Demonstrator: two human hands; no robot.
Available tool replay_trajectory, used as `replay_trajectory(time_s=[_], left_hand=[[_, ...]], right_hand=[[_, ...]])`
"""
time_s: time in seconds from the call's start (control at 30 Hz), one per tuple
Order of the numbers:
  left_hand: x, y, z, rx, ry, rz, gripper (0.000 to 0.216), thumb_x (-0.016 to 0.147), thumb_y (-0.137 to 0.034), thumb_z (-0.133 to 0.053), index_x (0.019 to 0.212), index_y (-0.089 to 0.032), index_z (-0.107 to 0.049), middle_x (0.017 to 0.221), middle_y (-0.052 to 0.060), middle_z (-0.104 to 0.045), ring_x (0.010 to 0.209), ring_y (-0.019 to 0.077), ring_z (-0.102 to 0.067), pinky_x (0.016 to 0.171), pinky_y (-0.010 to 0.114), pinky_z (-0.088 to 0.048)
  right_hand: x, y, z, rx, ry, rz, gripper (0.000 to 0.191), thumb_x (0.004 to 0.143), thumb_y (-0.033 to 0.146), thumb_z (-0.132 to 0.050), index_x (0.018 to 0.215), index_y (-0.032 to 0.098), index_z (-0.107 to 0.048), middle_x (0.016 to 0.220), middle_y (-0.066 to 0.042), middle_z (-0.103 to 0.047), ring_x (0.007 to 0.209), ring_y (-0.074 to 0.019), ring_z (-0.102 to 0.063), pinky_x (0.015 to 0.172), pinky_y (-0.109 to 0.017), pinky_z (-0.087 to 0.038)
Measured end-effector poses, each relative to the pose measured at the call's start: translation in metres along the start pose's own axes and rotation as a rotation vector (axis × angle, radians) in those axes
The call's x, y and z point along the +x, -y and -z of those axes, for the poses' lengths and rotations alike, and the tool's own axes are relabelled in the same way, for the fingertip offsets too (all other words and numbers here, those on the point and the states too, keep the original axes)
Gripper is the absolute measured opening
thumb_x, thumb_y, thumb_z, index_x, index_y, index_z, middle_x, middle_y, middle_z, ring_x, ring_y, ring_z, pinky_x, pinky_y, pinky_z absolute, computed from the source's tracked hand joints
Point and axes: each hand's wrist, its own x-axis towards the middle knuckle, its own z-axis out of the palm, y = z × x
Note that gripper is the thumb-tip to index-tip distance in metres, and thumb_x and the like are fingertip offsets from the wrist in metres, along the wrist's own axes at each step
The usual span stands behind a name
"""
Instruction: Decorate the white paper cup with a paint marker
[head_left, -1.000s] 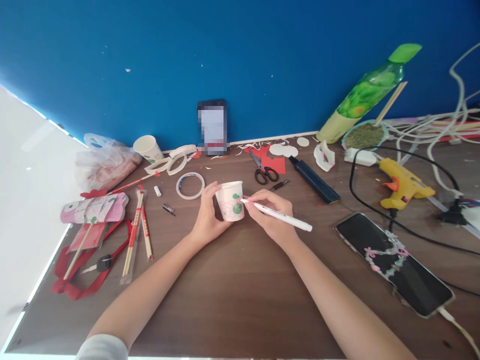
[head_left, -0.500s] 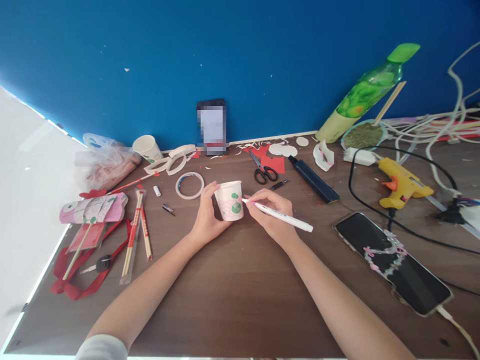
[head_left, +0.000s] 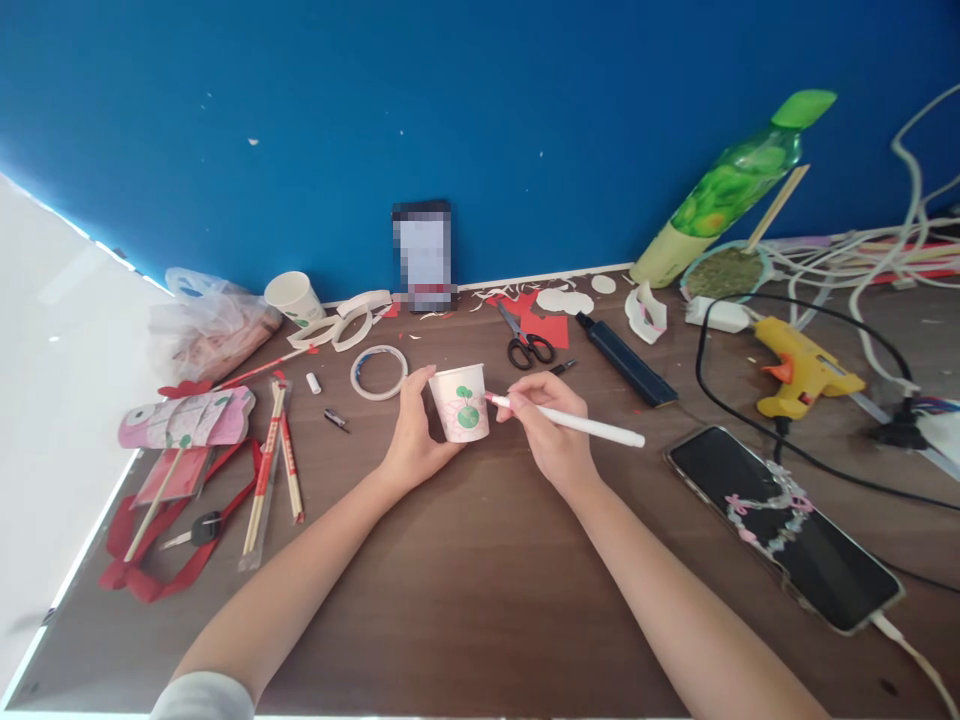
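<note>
The person's left hand is curled around the left side of a white paper cup, grasping it with the thumb in front and the fingers behind. The right hand pinches a white marker between thumb and fingers, its pink tip pointing left at the cup's right side; whether the tip touches is too small to tell. The cup, printed with green leaves and pale pink lines, is nearly upright in the middle of a dark brown table.

Just beyond the left hand lies a roll of tape. Past the right hand are black-handled scissors, their blades over red paper, and a long dark blue object.

Farther left, wrapped chopsticks lie near a key and a looped red ribbon; a second paper cup is near the wall. At far right, a yellow glue gun lies beyond a black-screened phone. A green bottle leans against the blue wall, as does an upright device with a blurred screen.
</note>
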Motion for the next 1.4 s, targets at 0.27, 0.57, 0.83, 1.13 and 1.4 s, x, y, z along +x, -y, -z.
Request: replay_trajectory(time_s=[0.27,0.57,0.83,1.13,1.4], left_hand=[[0.001,-0.007,0.005,-0.036,0.060,0.012,0.099,0.072,-0.030,-0.074,0.148,-0.023,-0.012,0.149,0.019,-0.032,0.141,0.0349,-0.034,0.113,0.054,-0.034],[-0.001,0.000,0.001,-0.063,0.056,0.007,0.093,0.072,-0.027,-0.075,0.144,-0.023,-0.016,0.152,0.019,-0.026,0.144,0.0339,-0.031,0.117,0.054,-0.029],[0.000,-0.001,0.002,-0.077,0.037,-0.053,0.089,0.073,-0.026,-0.075,0.143,-0.024,-0.021,0.150,0.018,-0.028,0.145,0.0343,-0.027,0.116,0.054,-0.029],[0.001,-0.001,0.003,-0.079,0.046,-0.050,0.088,0.072,-0.023,-0.074,0.143,-0.025,-0.021,0.150,0.017,-0.027,0.144,0.0340,-0.027,0.116,0.055,-0.028],[0.001,-0.002,0.003,-0.055,0.034,-0.050,0.088,0.073,-0.027,-0.075,0.143,-0.025,-0.021,0.150,0.017,-0.030,0.144,0.0339,-0.028,0.116,0.054,-0.030]], right_hand=[[-0.004,0.015,-0.004,0.029,0.066,-0.018,0.028,0.064,0.041,-0.082,0.072,0.022,-0.063,0.071,-0.002,-0.068,0.079,-0.0223,-0.073,0.085,-0.040,-0.058],[-0.001,0.016,-0.005,-0.055,0.109,0.122,0.014,0.069,0.030,-0.079,0.069,0.022,-0.068,0.073,-0.001,-0.068,0.078,-0.0196,-0.071,0.095,-0.043,-0.056],[-0.003,0.017,-0.006,-0.101,0.131,0.184,0.008,0.069,0.024,-0.078,0.070,0.022,-0.071,0.074,-0.003,-0.067,0.076,-0.0188,-0.070,0.082,-0.037,-0.060],[-0.003,0.015,-0.007,-0.127,0.123,0.198,0.007,0.071,0.022,-0.077,0.070,0.023,-0.070,0.075,-0.002,-0.068,0.075,-0.0183,-0.071,0.081,-0.036,-0.060],[-0.003,0.014,-0.006,-0.142,0.098,0.144,0.012,0.073,0.028,-0.076,0.072,0.022,-0.067,0.079,-0.004,-0.069,0.081,-0.0220,-0.074,0.073,-0.032,-0.060]])
